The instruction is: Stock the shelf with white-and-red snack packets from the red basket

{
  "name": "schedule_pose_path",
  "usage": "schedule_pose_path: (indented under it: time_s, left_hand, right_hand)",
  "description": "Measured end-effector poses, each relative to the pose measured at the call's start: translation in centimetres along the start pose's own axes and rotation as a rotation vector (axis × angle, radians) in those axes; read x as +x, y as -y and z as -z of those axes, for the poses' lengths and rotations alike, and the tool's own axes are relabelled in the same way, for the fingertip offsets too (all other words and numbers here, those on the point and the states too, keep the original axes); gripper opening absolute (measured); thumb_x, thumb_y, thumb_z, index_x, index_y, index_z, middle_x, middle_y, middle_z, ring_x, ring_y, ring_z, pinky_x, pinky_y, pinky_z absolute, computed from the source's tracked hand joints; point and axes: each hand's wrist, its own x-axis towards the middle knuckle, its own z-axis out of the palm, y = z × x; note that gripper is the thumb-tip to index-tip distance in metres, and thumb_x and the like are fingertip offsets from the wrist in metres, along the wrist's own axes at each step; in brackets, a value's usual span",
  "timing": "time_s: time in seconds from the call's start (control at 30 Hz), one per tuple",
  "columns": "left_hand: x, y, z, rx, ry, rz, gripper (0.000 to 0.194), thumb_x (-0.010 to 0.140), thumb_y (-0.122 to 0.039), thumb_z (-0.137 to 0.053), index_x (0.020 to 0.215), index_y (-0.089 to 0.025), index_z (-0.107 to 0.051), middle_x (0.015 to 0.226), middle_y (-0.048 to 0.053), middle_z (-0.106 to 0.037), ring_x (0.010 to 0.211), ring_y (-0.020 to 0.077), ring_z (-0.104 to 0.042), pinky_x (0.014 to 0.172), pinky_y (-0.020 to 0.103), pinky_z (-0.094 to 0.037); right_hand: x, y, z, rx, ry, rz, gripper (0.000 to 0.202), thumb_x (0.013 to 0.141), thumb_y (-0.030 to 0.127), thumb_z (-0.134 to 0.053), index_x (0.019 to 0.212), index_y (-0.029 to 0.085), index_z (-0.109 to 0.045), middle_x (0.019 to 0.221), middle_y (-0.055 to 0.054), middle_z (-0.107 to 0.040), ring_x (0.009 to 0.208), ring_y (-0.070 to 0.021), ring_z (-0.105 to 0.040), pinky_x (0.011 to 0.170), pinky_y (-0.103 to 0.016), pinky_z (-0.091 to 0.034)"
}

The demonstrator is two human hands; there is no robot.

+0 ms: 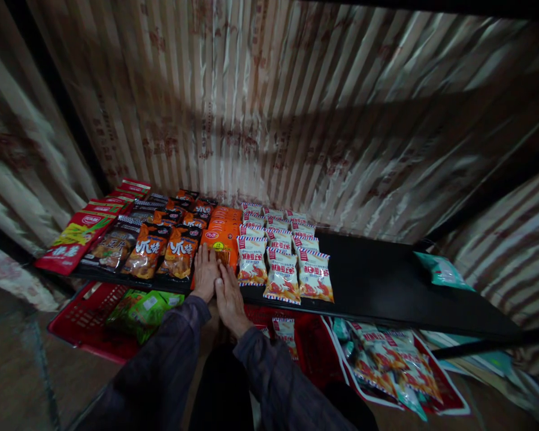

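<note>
My left hand (205,274) lies flat with outstretched fingers against the front of a row of orange snack packets (222,232). Close beside it, my right hand (229,296) is also stretched out, its fingertips at the same row's right front edge; the two hands touch. To the right stand several rows of white snack bags (282,272) with striped tops. Left of my hands are black-and-orange snack bags (179,250), then dark snack bags (110,242) and red snack packets (78,234). Neither hand grasps a packet.
The bags stand on a black shelf (368,281) backed by a striped curtain (233,108). A teal packet (442,270) lies at its right end. Below are a red basket (78,320) with green packets (148,308) and another basket (453,402) with white bags. A post (56,90) rises left.
</note>
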Motion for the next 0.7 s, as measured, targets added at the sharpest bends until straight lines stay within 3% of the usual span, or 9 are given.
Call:
schedule_pose_path:
  time_s: [0.13, 0.4, 0.53, 0.7]
  left_hand:
    - [-0.2, -0.1, -0.6, 0.038, 0.044, -0.003, 0.043, 0.084, -0.016, -0.032, 0.124, -0.008, -0.049, 0.138, 0.02, -0.043, 0.135, 0.0263, -0.029, 0.105, 0.048, -0.033]
    - [-1.1, 0.0, -0.8, 0.053, -0.011, -0.05, 0.047, 0.085, -0.014, -0.03, 0.128, -0.012, -0.047, 0.137, 0.016, -0.046, 0.135, 0.027, -0.027, 0.102, 0.047, -0.037]
    - [-1.1, -0.4, 0.2, 0.119, 0.067, -0.069, 0.049, 0.087, -0.02, -0.032, 0.133, -0.008, -0.041, 0.142, 0.018, -0.038, 0.138, 0.0274, -0.02, 0.106, 0.046, -0.031]
    - [-0.8, -1.0, 1.0, 0.177, 0.165, -0.063, 0.05, 0.088, -0.025, -0.033, 0.137, -0.011, -0.038, 0.146, 0.017, -0.032, 0.139, 0.0264, -0.017, 0.109, 0.047, -0.024]
  right_hand:
    - [0.1, -0.2, 0.0, -0.03, 0.0, -0.007, 0.056, 0.092, 0.049, -0.024, 0.139, 0.019, -0.034, 0.146, -0.007, -0.034, 0.137, -0.0232, -0.025, 0.112, -0.049, -0.023]
    - [0.0, -0.4, 0.4, -0.062, 0.025, 0.006, 0.057, 0.093, 0.048, -0.025, 0.139, 0.016, -0.035, 0.145, -0.009, -0.036, 0.136, -0.0229, -0.028, 0.112, -0.046, -0.024]
    - [0.4, -0.5, 0.5, -0.066, 0.006, 0.013, 0.057, 0.092, 0.048, -0.026, 0.137, 0.015, -0.038, 0.142, -0.011, -0.04, 0.133, -0.0235, -0.034, 0.11, -0.046, -0.028]
    - [0.0, -0.8, 0.5, -0.088, -0.017, 0.001, 0.058, 0.092, 0.046, -0.026, 0.136, 0.011, -0.039, 0.143, -0.014, -0.039, 0.135, -0.0227, -0.031, 0.111, -0.045, -0.026]
